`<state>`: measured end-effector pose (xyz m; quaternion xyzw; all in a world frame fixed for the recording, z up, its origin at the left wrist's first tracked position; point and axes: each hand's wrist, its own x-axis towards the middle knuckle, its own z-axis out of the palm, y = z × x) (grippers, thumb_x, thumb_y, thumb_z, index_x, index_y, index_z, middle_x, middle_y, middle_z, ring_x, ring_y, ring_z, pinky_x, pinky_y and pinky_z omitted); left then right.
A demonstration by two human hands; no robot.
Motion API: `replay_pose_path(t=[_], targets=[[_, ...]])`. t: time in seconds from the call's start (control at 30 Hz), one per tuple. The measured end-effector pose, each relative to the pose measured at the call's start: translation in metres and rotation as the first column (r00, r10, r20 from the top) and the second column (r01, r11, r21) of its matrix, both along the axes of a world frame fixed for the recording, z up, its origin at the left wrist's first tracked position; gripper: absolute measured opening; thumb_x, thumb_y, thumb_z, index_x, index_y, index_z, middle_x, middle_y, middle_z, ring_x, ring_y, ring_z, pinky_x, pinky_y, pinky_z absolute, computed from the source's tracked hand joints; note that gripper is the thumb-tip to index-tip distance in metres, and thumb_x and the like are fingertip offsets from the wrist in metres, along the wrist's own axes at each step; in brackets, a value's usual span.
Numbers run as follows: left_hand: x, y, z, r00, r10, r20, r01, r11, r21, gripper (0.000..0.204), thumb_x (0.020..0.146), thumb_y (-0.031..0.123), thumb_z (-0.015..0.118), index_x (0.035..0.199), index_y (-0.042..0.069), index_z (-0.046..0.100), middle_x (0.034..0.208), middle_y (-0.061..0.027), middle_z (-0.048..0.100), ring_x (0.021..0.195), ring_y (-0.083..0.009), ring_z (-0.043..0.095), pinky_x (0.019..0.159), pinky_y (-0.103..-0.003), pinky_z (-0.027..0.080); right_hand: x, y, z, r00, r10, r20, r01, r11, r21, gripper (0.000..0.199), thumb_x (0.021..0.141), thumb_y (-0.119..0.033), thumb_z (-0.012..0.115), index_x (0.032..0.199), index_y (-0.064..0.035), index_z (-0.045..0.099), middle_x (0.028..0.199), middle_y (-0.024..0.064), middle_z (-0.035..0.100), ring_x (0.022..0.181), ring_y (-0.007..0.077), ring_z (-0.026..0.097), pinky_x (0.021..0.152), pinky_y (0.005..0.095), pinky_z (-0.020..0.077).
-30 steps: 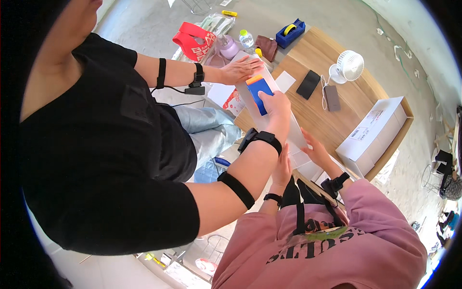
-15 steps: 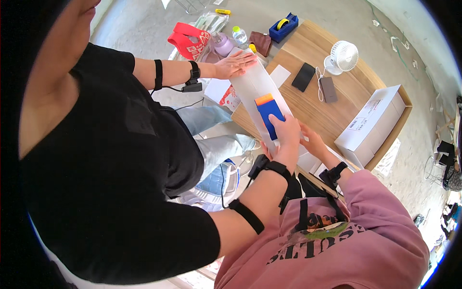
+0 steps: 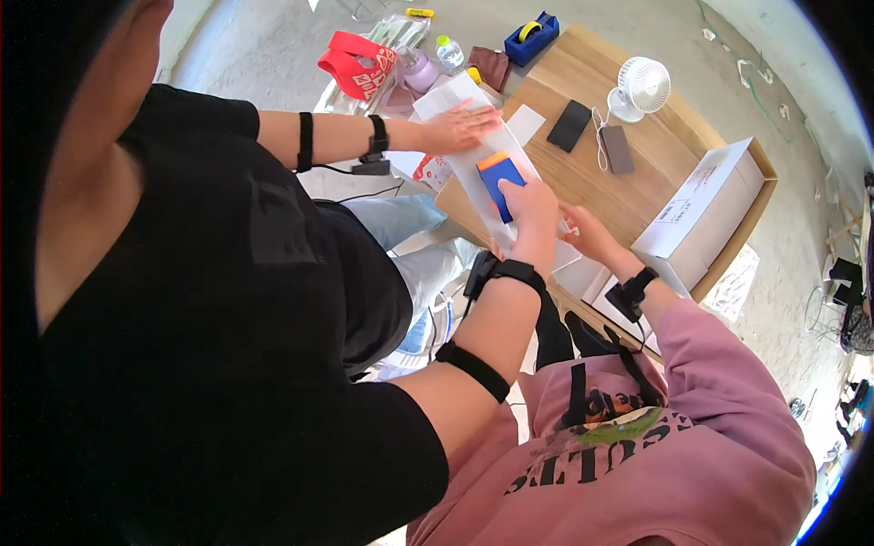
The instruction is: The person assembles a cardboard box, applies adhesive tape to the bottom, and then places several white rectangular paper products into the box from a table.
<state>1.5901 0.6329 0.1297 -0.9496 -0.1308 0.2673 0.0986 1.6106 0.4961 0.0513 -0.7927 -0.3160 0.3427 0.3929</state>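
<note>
The left hand (image 3: 460, 127) lies flat on a white sheet (image 3: 482, 159) at the tabletop's (image 3: 655, 196) near edge — the right hand (image 3: 531, 205) presses a blue-and-orange block (image 3: 499, 175) onto it. Another person's hand (image 3: 587, 237) rests just beside.

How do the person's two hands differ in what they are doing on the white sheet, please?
The left hand lies flat, fingers spread, pressing the far end of the white sheet; the right hand is nearer, curled in a grip on the blue and orange block. The left hand touches the sheet directly; the right hand meets it through the block. Both forearms wear black bands.
</note>
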Motion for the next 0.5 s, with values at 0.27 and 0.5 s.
replay_pose_path(t=[0.27,0.5], targets=[[-0.008,-0.009,-0.010,0.997,0.033,0.073,-0.040,0.994,0.104,0.019,0.080,0.022,0.057,0.092,0.013,0.069,0.083,-0.0006,0.067,0.081,-0.0190,0.063,0.074,-0.047,0.040,0.011,0.000,-0.017,0.992,0.116,-0.041,-0.115,0.993,0.020,0.077,0.071,-0.001,0.066,0.137,-0.0164,0.030,0.100,0.0142,0.052,0.087,0.0246,0.054,0.078,0.0337,0.0462],[-0.044,-0.068,-0.019,0.967,-0.232,0.110,0.184,0.924,0.335,0.029,0.075,0.034,0.062,0.086,0.007,0.066,0.075,-0.0059,0.065,0.073,-0.0201,0.062,0.066,-0.034,0.046,0.015,-0.003,-0.026,0.808,0.017,-0.589,0.214,0.923,0.321,0.058,0.075,-0.011,0.064,0.128,-0.0126,0.042,0.101,0.0157,0.057,0.091,0.0228,0.056,0.075,0.0327,0.0474]])
